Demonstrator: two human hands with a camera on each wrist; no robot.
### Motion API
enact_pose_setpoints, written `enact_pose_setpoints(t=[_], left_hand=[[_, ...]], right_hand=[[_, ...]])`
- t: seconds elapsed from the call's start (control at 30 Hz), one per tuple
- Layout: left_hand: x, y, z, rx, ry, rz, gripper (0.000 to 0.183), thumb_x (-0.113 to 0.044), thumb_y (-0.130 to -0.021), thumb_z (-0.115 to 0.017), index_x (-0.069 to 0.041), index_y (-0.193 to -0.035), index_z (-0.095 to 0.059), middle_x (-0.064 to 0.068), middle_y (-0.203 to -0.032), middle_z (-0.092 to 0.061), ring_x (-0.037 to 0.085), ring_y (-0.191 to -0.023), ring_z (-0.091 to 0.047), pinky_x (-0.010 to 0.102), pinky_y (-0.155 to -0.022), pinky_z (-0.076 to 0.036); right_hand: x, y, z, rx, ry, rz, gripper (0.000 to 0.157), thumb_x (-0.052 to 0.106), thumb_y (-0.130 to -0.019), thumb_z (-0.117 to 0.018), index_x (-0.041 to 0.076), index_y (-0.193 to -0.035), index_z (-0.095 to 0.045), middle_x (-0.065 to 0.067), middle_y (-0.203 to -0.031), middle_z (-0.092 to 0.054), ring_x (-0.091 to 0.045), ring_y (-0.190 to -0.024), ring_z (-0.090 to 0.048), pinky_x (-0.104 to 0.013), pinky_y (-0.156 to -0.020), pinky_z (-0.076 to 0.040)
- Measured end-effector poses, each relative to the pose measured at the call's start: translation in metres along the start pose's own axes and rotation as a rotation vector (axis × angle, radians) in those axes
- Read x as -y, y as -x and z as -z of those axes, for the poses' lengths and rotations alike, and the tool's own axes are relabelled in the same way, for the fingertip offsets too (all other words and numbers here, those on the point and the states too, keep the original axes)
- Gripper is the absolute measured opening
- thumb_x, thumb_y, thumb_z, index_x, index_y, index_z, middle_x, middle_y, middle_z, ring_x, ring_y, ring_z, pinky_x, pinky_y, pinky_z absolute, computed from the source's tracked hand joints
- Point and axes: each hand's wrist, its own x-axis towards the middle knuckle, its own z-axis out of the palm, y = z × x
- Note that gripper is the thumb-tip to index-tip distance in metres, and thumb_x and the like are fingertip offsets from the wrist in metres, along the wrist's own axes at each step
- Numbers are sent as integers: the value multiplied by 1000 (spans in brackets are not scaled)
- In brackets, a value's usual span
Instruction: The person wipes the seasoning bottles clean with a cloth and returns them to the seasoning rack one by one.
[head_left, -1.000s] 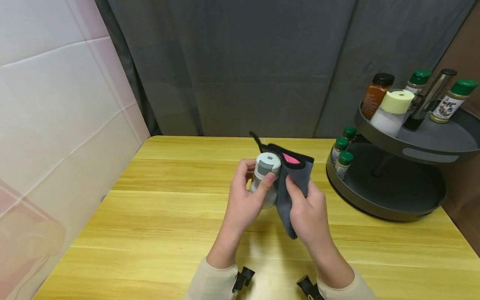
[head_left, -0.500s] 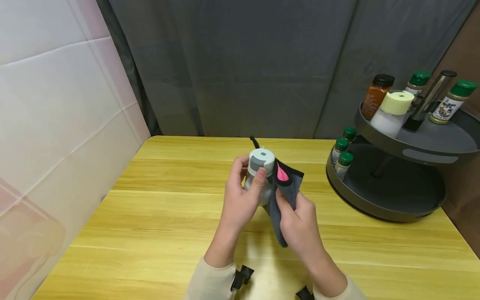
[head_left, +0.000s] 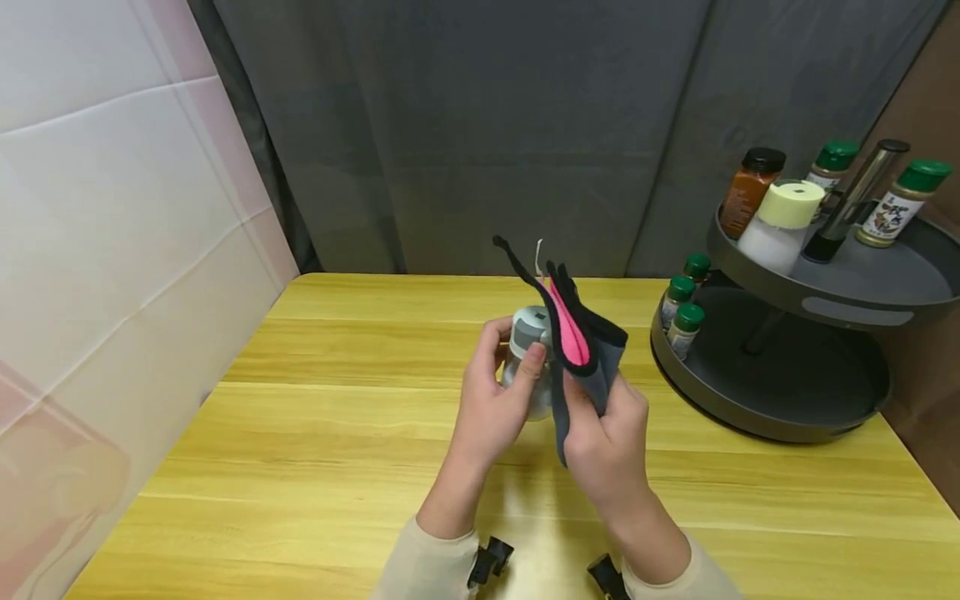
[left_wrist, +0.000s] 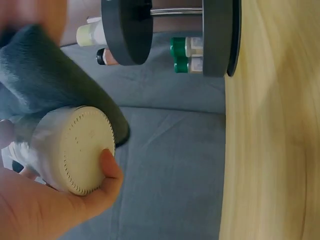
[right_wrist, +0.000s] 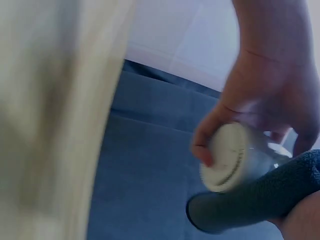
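Note:
In the head view, my left hand grips a clear seasoning jar with a white and grey lid, held above the table. My right hand pinches a folded grey cloth with black edging, a pink patch and a black loop. The cloth lies against the jar's right side and covers part of it. Seen from the left wrist, the jar's round pale base faces the camera, with a finger curled over its rim. The right wrist view shows the cloth alongside the jar.
A dark two-tier round rack stands on the right of the wooden table. Its upper tier carries several bottles, among them a yellow-lidded jar. Small green-capped bottles sit on the lower tier. A grey curtain hangs behind.
The cloth has risen and spread at its top, showing more pink and a white tag. Jar and hands shifted left, then back right. Both grips are kept.

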Motion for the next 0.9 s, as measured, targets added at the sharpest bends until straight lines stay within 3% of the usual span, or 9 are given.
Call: enact_pose_setpoints(t=[0.07, 0.17, 0.23, 0.33, 0.43, 0.53, 0.67, 0.8, 0.9], left_hand=[[-1, 0, 2, -20, 17, 3, 33, -23, -105, -67, -12, -136, -60, 13, -124, -62, 25, -112, -64, 47, -103, -49], [0, -1, 6, -49, 46, -17, 33, -24, -107, -66, -11, -136, -60, 14, -126, -62, 26, -116, -64, 49, -108, -46], [-1, -1, 8, -58, 55, -33, 35, -25, -107, -65, -10, -138, -59, 14, -128, -63, 27, -118, -65, 51, -110, -46], [0, -1, 9, -51, 57, -53, 38, -30, -107, -64, -10, -139, -59, 15, -128, -63, 27, -117, -66, 52, -109, -47], [-1, -1, 7, -31, 39, -58, 39, -34, -107, -64, -11, -139, -60, 14, -129, -64, 25, -114, -66, 50, -107, -49], [-1, 0, 3, -26, 21, -56, 39, -35, -107, -64, -14, -141, -63, 11, -132, -68, 23, -114, -66, 48, -105, -51], [-2, 2, 0, -19, 17, -56, 40, -33, -108, -63, -18, -144, -65, 7, -135, -71, 22, -116, -66, 46, -102, -54], [-3, 3, -1, 0, 45, -37, 42, -37, -111, -57, -17, -147, -61, 9, -132, -69, 22, -114, -65, 42, -98, -56], [-2, 4, 0, -15, 48, -16, 42, -36, -110, -58, -15, -146, -60, 10, -131, -68, 22, -115, -65, 43, -99, -56]], right_hand=[[-6, 4, -2, 20, 8, -46, 18, -3, -104, -58, -9, -113, -72, -13, -73, -60, -13, -68, -54, -20, -69, -49], [-9, 6, -2, 75, 39, -242, 17, 7, -106, -60, -3, -109, -74, -9, -69, -54, -15, -64, -54, -26, -66, -49], [-9, 5, -1, 127, 96, -382, 21, 15, -108, -60, 2, -113, -76, -12, -79, -67, -18, -74, -63, -28, -73, -52], [-4, -2, 3, 196, 160, -533, 29, 25, -110, -58, 5, -123, -75, -17, -109, -78, -23, -97, -72, -33, -87, -56], [8, -9, 6, 219, 169, -584, 37, 31, -111, -55, 5, -132, -70, -17, -127, -75, -26, -111, -71, -35, -94, -56], [19, -11, 7, 157, 98, -540, 39, 32, -112, -54, 6, -138, -66, -16, -133, -72, -26, -113, -69, -30, -93, -56], [22, -5, 1, 16, -1, -314, 35, 17, -110, -55, -1, -139, -64, -17, -130, -71, -23, -110, -65, -19, -93, -54], [9, 6, -8, -26, 71, -28, 29, -2, -104, -58, -11, -130, -66, -22, -97, -72, -16, -84, -61, -16, -83, -51], [-2, 12, -12, -9, 128, 2, 26, -2, -102, -61, -10, -126, -69, -14, -77, -64, -12, -73, -54, -18, -76, -49]])
